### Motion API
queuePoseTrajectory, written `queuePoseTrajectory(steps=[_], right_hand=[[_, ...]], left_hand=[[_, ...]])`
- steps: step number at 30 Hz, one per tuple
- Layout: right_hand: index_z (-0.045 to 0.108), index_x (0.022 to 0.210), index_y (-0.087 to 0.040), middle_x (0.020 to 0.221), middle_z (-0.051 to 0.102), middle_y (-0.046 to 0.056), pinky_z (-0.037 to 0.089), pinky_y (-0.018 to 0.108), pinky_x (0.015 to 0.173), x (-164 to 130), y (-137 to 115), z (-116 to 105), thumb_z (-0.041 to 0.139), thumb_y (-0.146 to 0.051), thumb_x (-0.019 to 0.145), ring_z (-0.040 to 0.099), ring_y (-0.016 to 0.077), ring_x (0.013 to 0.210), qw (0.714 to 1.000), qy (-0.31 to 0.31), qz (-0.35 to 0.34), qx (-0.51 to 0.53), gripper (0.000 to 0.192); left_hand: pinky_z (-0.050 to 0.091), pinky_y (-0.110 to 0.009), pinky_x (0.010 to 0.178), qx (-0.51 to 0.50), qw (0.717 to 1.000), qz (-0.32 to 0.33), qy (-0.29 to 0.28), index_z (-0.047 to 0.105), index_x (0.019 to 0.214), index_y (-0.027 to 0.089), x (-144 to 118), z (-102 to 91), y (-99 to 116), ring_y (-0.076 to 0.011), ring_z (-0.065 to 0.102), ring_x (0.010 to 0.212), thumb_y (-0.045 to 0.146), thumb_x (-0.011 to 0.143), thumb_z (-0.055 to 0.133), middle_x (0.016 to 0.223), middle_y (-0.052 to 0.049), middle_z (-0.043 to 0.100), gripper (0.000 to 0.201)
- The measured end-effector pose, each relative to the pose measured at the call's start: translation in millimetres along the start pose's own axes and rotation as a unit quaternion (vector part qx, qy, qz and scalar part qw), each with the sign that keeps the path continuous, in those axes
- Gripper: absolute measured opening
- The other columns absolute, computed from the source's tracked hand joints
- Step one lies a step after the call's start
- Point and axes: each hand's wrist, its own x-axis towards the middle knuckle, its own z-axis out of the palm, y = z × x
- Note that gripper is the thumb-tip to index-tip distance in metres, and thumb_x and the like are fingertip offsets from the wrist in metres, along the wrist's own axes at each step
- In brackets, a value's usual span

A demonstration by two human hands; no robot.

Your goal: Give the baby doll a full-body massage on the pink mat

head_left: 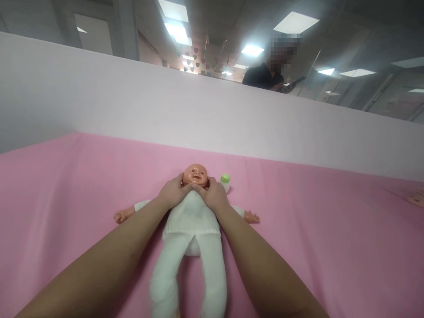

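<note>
A baby doll (190,221) in a white suit lies on its back on the pink sheet (314,229), arms spread, legs toward me. My left hand (172,192) rests on its left shoulder and neck, fingers at the collar under the chin. My right hand (213,194) sits on the other shoulder, fingertips also at the collar. Both hands touch the doll's neckline just below its head (195,174).
A small bottle with a green cap (225,180) stands right behind my right hand. A white partition (132,106) rises behind the sheet. A person in dark clothing (265,76) stands beyond it. Another doll's limb (417,198) shows at the right edge.
</note>
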Motion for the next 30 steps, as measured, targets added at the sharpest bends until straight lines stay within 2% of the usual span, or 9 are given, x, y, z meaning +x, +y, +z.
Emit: queuePoseTrajectory(steps=[4,8,12,16,21,24,26,30], right_hand=[[0.065,0.109,-0.017,0.098,0.074,0.011,0.049,0.034,0.079,1,2,1,0.067,-0.068,0.083,0.068,0.0269,0.093,1.0,0.001,-0.01,-0.011,0.057],[0.067,0.114,-0.018,0.102,0.075,0.01,0.049,0.034,0.084,2,8,-1,0.065,-0.056,0.089,0.068,0.0254,0.098,0.999,-0.006,-0.029,0.021,0.045],[0.071,0.111,-0.021,0.102,0.077,0.007,0.049,0.033,0.088,7,14,-1,0.062,-0.048,0.093,0.069,0.0228,0.096,0.996,-0.017,-0.041,0.078,0.034],[0.073,0.109,-0.021,0.102,0.077,0.005,0.05,0.031,0.088,11,20,0,0.054,-0.049,0.095,0.069,0.0211,0.096,0.987,-0.028,-0.049,0.153,0.036],[0.074,0.09,-0.018,0.087,0.076,0.006,0.051,0.033,0.08,8,19,0,0.043,-0.057,0.097,0.069,0.0228,0.086,0.988,-0.009,-0.031,0.151,0.05],[0.072,0.105,-0.02,0.096,0.076,0.007,0.051,0.033,0.083,5,14,2,0.06,-0.061,0.088,0.069,0.0229,0.091,0.992,0.002,-0.014,0.123,0.046],[0.069,0.113,-0.019,0.1,0.076,0.008,0.052,0.033,0.085,3,10,3,0.073,-0.061,0.078,0.07,0.0236,0.093,0.995,0.012,0.006,0.099,0.054],[0.067,0.114,-0.018,0.1,0.076,0.01,0.053,0.034,0.084,3,7,5,0.08,-0.062,0.07,0.07,0.0248,0.093,0.997,0.016,0.028,0.076,0.064]], left_hand=[[0.05,-0.039,0.087,0.013,1.0,0.006,0.01,0.059,0.131,0.025,1,1.3,-2,-0.031,0.068,0.107,0.06,0.093,0.048,0.122,-0.009,0.073,0.053],[0.049,-0.041,0.091,0.009,1.0,0.011,0.011,0.058,0.133,0.025,3,2.8,-8,-0.0315,0.067,0.111,0.059,0.096,0.043,0.125,-0.009,0.073,0.053],[0.047,-0.044,0.098,-0.001,1.0,0.012,0.025,0.059,0.134,0.024,6,5.1,-14,-0.0323,0.065,0.118,0.06,0.099,0.033,0.131,-0.01,0.07,0.056],[0.044,-0.044,0.105,-0.023,0.999,0.017,0.041,0.06,0.134,0.024,8,7.2,-18,-0.0307,0.062,0.124,0.058,0.101,0.027,0.134,-0.009,0.068,0.058],[0.047,-0.043,0.099,-0.032,0.999,0.002,0.039,0.062,0.13,0.024,5,6.4,-14,-0.0307,0.065,0.116,0.064,0.099,0.028,0.127,-0.009,0.071,0.061],[0.05,-0.041,0.09,-0.027,0.999,-0.006,0.024,0.062,0.129,0.026,3,4.4,-9,-0.0308,0.068,0.108,0.071,0.091,0.046,0.121,-0.007,0.074,0.061],[0.051,-0.038,0.087,-0.024,0.999,-0.01,0.023,0.062,0.127,0.026,2,3.8,-6,-0.0306,0.069,0.105,0.072,0.086,0.054,0.119,-0.007,0.074,0.063],[0.051,-0.037,0.083,-0.014,1.0,-0.011,0.021,0.062,0.125,0.025,2,4.4,-6,-0.0304,0.069,0.103,0.068,0.086,0.057,0.117,-0.007,0.075,0.058]])
